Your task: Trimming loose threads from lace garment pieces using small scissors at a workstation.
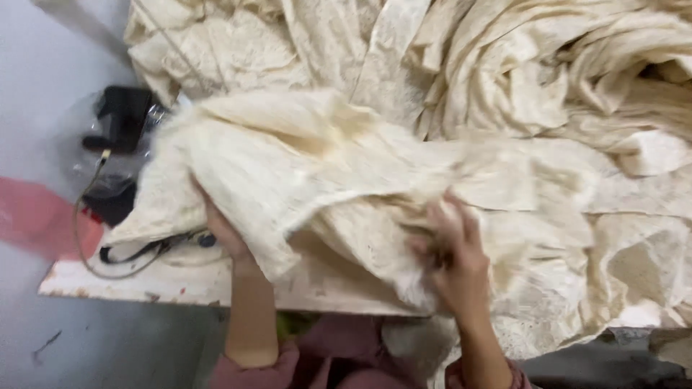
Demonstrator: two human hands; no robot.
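- Head view, lower middle of the frame: pink sleeves sit nearest, with both forearms rising from them toward the work.
- The right hand (453,248), low and right of centre, has its fingers curled into a bunched fold of the cream-coloured, lace-patterned cloth (303,155); it is blurred, but it looks clenched on the fabric.
- The left hand (220,227), left of centre, is tucked under a hanging edge of the same cloth with the palm up. Its fingers are hidden by the fabric, so I cannot tell whether they are pinching it or only propping it.
- Judging from this, handling it well would mean keeping both holds on the one layer and lifting evenly, so the delicate lace does not drag or catch on the table edge.
- Beneath the hands lies the worn white table (130,284), its front edge chipped.
- At the left edge of the table a thin cable (90,209) loops close to the cloth; I would keep the fabric away from it.
- Further up at the left sits a black device (124,115) beside something clear and plastic-looking; I cannot tell what that is.
- Across the top and right of the frame the rest of the cream cloth is heaped in deep folds.
- I see no bin, box or basket anywhere; the fabric just rests on the table.
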